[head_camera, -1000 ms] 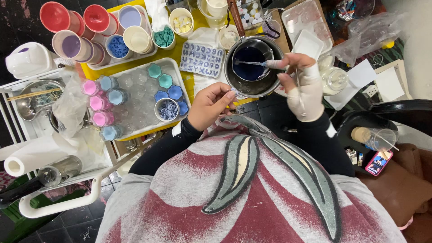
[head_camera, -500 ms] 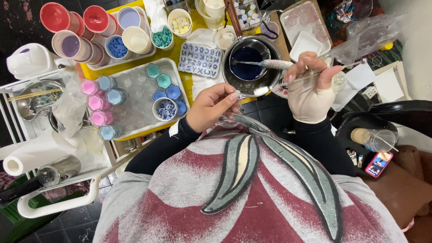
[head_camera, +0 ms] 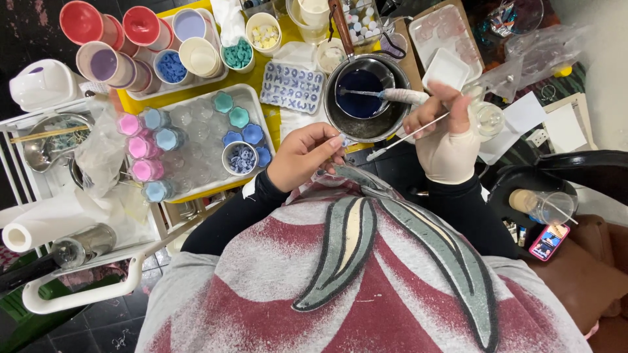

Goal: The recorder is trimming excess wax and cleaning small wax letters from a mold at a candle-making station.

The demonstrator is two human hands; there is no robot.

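Taking the dark pot (head_camera: 366, 98) of blue liquid as our landmark, we see the tray of small moulds (head_camera: 196, 140) well to its left on the yellow table (head_camera: 288, 39). Our left hand (head_camera: 304, 157) sits just below-left of the pot, fingers curled shut in a pinch near the rim; what it pinches we cannot tell. Just right of the pot, our gloved right hand (head_camera: 445, 140) closes its grip on a thin white stick (head_camera: 405, 136) slanting down-left, while a wrapped stirrer (head_camera: 392, 95) lies across the liquid.

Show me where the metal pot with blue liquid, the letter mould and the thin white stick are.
metal pot (head_camera: 386, 125), head view, bare inner wall.
letter mould (head_camera: 292, 87), head view, middle of its face.
thin white stick (head_camera: 399, 140), head view, lower shaft.
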